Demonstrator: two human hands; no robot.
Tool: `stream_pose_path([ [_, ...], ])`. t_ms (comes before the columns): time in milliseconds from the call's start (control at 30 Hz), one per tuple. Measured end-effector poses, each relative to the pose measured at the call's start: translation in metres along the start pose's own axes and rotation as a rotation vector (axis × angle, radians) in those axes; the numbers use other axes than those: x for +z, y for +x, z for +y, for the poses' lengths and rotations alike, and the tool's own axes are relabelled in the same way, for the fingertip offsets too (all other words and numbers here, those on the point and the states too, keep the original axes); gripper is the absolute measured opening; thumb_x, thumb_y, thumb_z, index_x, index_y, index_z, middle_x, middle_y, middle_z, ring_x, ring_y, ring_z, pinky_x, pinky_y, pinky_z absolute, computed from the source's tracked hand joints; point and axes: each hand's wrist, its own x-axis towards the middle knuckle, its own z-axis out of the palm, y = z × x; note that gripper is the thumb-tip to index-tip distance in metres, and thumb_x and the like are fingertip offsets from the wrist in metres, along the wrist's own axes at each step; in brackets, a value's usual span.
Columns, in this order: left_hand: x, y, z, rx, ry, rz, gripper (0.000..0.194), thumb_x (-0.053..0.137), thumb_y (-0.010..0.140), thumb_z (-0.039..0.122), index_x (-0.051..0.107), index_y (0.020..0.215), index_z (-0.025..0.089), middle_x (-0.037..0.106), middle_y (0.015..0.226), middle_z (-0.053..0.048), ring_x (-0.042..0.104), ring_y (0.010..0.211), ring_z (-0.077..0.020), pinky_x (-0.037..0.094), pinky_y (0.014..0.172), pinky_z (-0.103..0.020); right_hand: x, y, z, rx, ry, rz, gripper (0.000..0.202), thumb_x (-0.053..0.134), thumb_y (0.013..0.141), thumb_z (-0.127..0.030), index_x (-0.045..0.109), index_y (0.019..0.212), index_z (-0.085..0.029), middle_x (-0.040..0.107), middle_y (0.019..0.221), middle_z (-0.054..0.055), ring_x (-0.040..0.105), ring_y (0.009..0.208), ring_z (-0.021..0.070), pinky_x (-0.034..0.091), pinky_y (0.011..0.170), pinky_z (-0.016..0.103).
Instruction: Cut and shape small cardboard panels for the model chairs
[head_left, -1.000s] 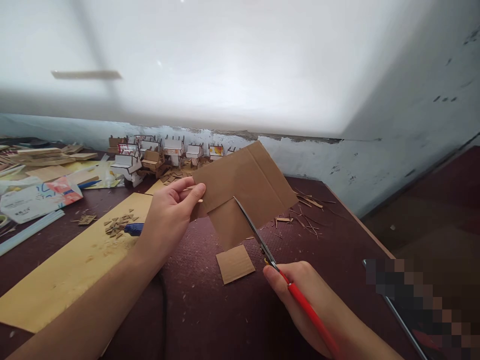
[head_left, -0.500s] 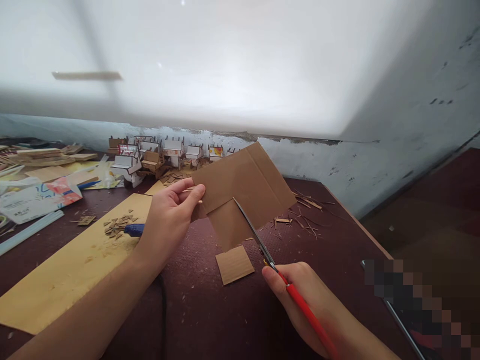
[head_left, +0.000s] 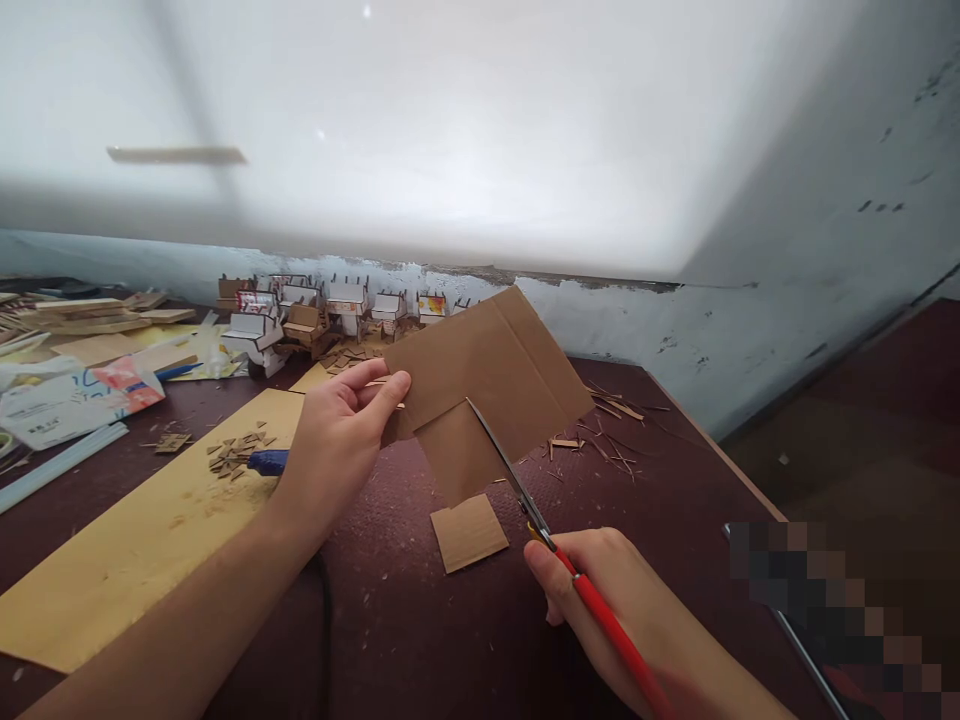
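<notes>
My left hand (head_left: 349, 420) pinches the left edge of a brown cardboard sheet (head_left: 487, 360) between thumb and fingers, holding it tilted above the table. In my right hand (head_left: 600, 590) is a pair of red-handled scissors (head_left: 517, 485). Their blades lie along the cardboard, the tip at the inner end of a slit, and a flap hangs below the cut. Beneath, a small square cardboard piece (head_left: 470, 533) rests on the table. A blue tool (head_left: 268, 462), its kind unclear, lies partly behind my left wrist.
A yellow board (head_left: 157, 540) with small cardboard scraps (head_left: 240, 452) lies on the left. Several small cardboard models (head_left: 304, 325) stand along the wall. Thin cardboard strips (head_left: 611, 455) are scattered at right. Glue sticks (head_left: 64, 465) and a printed packet (head_left: 79, 400) lie far left.
Both hands, the sheet and the scissors stay almost in place. My right hand's lower fingers show slightly more below the scissors; the view shifts very little.
</notes>
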Motion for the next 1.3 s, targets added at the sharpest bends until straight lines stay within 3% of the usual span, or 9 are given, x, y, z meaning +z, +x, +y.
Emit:
stream_pose_path([
  [367,0.002,-0.002,0.002,-0.018,-0.018,0.015,0.047,0.089,0.073,0.050,0.073,0.104,0.018,0.078,0.082,-0.003,0.073,0.068,-0.0182,0.054,0.057,-0.023,-0.001,-0.002,0.001,-0.011,-0.009,0.013,0.067,0.030,0.103,-0.069,0.046,0.060,-0.020,0.039,0.056,-0.003,0.031,0.054,0.0133,0.019,0.052,0.031],
  [667,0.001,0.000,0.001,-0.003,0.009,-0.005,0.049,0.085,0.078,0.048,0.073,0.114,0.018,0.080,0.086,-0.004,0.075,0.072,-0.0199,0.059,0.063,-0.026,0.005,0.002,-0.007,0.013,-0.012,0.075,0.068,0.032,0.097,-0.078,0.022,0.060,-0.022,0.021,0.058,-0.003,0.017,0.056,0.0143,0.012,0.050,0.031],
  [867,0.001,0.001,0.002,-0.031,-0.016,-0.033,0.040,0.080,0.082,0.042,0.072,0.112,0.016,0.080,0.089,-0.006,0.076,0.069,-0.0207,0.060,0.060,-0.027,0.012,0.005,-0.004,-0.005,-0.020,0.049,0.067,0.037,0.097,-0.074,0.024,0.059,-0.021,0.021,0.057,-0.004,0.016,0.055,0.0138,0.013,0.050,0.031],
  [1067,-0.003,0.014,-0.014,-0.065,-0.006,0.013,0.032,0.075,0.084,0.035,0.066,0.108,0.017,0.078,0.086,-0.005,0.074,0.063,-0.0170,0.057,0.056,-0.023,0.007,0.008,-0.004,0.108,-0.012,0.097,0.067,0.034,0.095,-0.078,0.027,0.058,-0.022,0.023,0.058,-0.003,0.022,0.056,0.0144,0.016,0.050,0.030],
  [1167,-0.003,0.015,-0.017,-0.124,0.048,-0.056,0.041,0.074,0.083,0.031,0.061,0.119,0.017,0.078,0.084,-0.004,0.074,0.066,-0.0181,0.055,0.058,-0.024,-0.003,0.012,0.005,0.121,-0.045,0.142,0.067,0.045,0.091,-0.078,0.030,0.058,-0.022,0.026,0.057,-0.003,0.024,0.057,0.0147,0.018,0.051,0.030],
  [1300,0.002,0.010,-0.018,-0.259,0.168,-0.210,0.072,0.073,0.078,0.019,0.048,0.145,0.015,0.078,0.088,-0.005,0.073,0.073,-0.0191,0.054,0.062,-0.025,-0.016,0.020,0.018,0.190,-0.079,0.237,0.065,0.049,0.089,-0.078,0.035,0.058,-0.022,0.033,0.056,-0.003,0.028,0.057,0.0156,0.022,0.052,0.029],
])
